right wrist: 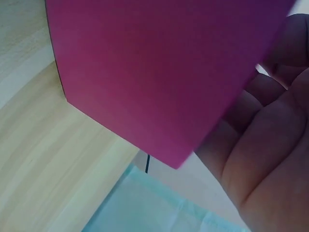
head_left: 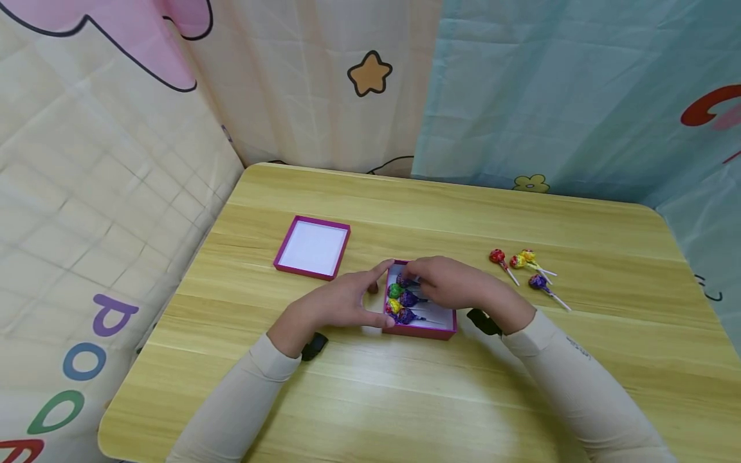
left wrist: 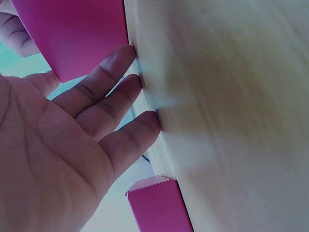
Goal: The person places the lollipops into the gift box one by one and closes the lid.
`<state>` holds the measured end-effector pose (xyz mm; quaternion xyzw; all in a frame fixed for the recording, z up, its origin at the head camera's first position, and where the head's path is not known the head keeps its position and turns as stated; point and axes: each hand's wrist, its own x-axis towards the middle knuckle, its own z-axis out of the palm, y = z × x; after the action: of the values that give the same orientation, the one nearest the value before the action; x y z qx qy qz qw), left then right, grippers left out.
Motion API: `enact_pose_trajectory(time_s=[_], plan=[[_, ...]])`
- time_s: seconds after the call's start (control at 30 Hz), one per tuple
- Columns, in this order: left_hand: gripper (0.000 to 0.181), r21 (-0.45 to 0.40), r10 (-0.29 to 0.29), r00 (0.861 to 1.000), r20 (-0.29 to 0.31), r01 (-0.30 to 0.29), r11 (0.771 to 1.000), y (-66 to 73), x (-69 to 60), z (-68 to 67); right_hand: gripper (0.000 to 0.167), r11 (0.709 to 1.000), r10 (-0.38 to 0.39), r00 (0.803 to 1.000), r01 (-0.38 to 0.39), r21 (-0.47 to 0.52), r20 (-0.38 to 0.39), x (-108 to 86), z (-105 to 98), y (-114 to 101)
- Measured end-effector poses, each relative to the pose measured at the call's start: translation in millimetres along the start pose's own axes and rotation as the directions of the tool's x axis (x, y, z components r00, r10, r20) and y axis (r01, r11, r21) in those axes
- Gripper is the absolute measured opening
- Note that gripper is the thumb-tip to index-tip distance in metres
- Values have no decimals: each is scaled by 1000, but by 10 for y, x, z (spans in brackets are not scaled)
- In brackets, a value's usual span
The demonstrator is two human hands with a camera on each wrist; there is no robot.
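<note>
A pink box [head_left: 419,332] with a white inside holds several wrapped lollipops, among them a green one [head_left: 395,290] and a yellow one [head_left: 393,306]. The left hand [head_left: 344,299] spans its left side, thumb at the near corner and forefinger at the far one. In the left wrist view, the other fingers [left wrist: 130,137] reach down to the tabletop beside the box wall [left wrist: 79,36]. Over the box, the right hand [head_left: 448,281] pinches a dark purple lollipop [head_left: 403,281] at the far left inside; its fingertips are partly hidden. The box wall [right wrist: 145,72] covers them in the right wrist view.
The pink box lid [head_left: 312,247] lies white side up to the left. On the right of the wooden table [head_left: 399,399] lie a red lollipop [head_left: 498,256], yellow ones [head_left: 523,258] and a purple one [head_left: 538,281]. Printed curtains [head_left: 324,83] hang behind.
</note>
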<state>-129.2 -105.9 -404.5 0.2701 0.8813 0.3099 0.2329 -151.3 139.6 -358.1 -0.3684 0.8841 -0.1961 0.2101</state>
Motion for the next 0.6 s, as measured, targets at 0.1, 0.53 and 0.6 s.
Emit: enact_pose_trajectory(time_s=[0.1,0.53,0.6], plan=[[110,3,-1,1000,-1,1,1000,7,-2,-1,33,1000,1,1000,-1,-14,-24,-44,-31,-12],[113,12,-43,999,-2,43,999,35,3,8,23,999,44,972,-36,40,-230,-484,-265,112],[113,17,-40,999,-4,41,999,36,3,8,23,997,66,963,-57,43,-261,-583,-293,168]])
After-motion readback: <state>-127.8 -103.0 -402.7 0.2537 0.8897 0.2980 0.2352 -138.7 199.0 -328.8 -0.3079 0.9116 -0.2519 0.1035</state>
